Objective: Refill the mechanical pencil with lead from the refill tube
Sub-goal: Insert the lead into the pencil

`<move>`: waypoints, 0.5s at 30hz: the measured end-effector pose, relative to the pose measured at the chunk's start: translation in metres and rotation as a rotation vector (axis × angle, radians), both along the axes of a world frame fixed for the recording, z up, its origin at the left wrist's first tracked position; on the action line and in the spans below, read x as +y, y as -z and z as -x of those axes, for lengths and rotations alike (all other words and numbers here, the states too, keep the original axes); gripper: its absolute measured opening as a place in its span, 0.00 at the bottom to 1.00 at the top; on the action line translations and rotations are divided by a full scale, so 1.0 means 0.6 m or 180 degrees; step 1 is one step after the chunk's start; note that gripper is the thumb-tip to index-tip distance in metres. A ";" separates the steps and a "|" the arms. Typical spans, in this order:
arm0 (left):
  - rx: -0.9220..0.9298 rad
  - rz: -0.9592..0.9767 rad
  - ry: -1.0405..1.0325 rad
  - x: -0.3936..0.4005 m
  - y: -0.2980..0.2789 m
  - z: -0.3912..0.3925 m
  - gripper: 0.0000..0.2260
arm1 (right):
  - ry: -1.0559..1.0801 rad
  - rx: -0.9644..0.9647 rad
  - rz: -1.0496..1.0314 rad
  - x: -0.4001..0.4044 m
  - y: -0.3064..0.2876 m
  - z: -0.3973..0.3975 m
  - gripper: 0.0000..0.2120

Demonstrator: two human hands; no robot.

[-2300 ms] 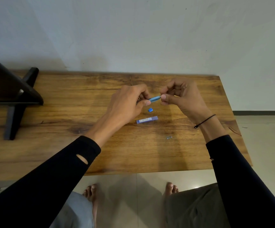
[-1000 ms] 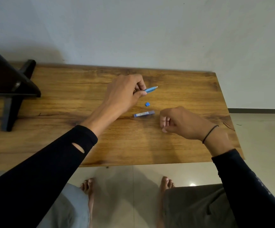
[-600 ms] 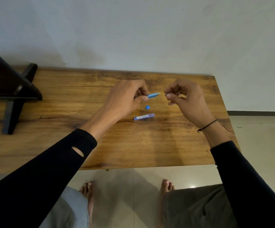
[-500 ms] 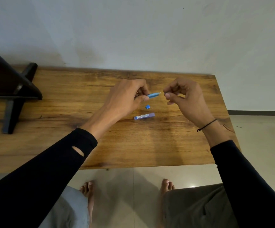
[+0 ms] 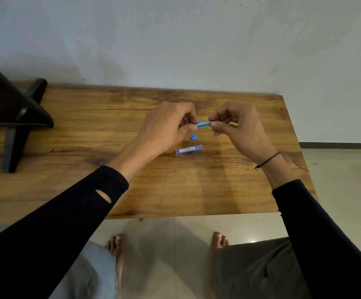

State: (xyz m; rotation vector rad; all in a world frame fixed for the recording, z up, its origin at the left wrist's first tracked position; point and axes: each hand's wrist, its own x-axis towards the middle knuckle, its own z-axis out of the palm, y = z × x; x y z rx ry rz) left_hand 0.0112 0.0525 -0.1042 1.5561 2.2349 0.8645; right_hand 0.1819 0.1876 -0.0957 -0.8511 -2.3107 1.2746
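My left hand grips a blue mechanical pencil and holds it level above the wooden table, so that only its right end shows past the fingers. My right hand pinches thumb and forefinger together right against that end. Whatever sits between those fingertips is too small to make out. A small blue cap lies on the table just below the pencil. The purple lead refill tube lies flat a little nearer to me, with neither hand touching it.
A black stand occupies the table's far left. A pale wall runs along the table's back edge. The table's right edge drops to a tiled floor. My knees and bare feet are below the front edge.
My right hand dropped to the table near the front right, closed on a tiny piece lying there, then rose and met the pencil's right end. My left hand kept holding the pencil.
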 end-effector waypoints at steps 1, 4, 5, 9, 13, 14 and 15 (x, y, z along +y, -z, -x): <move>0.0021 -0.0017 0.0001 0.000 0.001 0.000 0.05 | 0.0004 -0.0003 0.0012 0.000 0.001 0.001 0.05; 0.0051 -0.0084 0.0008 0.000 0.004 -0.001 0.05 | 0.0084 0.0051 0.0061 0.000 0.004 0.006 0.04; 0.0029 -0.0109 0.0016 0.000 0.005 0.000 0.05 | 0.0139 0.0078 0.0072 0.000 0.006 0.009 0.04; -0.0052 -0.0101 -0.0007 0.000 0.005 0.009 0.04 | 0.0173 0.0188 0.0184 -0.004 0.014 0.018 0.07; -0.0058 -0.0015 -0.0208 -0.001 0.001 0.025 0.06 | -0.0042 -0.0046 -0.0094 -0.011 0.023 0.021 0.18; -0.0003 0.0033 -0.0263 -0.001 0.000 0.029 0.07 | -0.0137 -0.0174 -0.0291 -0.013 0.025 0.020 0.21; 0.0043 0.0091 -0.0304 -0.002 0.000 0.033 0.08 | -0.0212 -0.0290 -0.0470 -0.016 0.027 0.019 0.23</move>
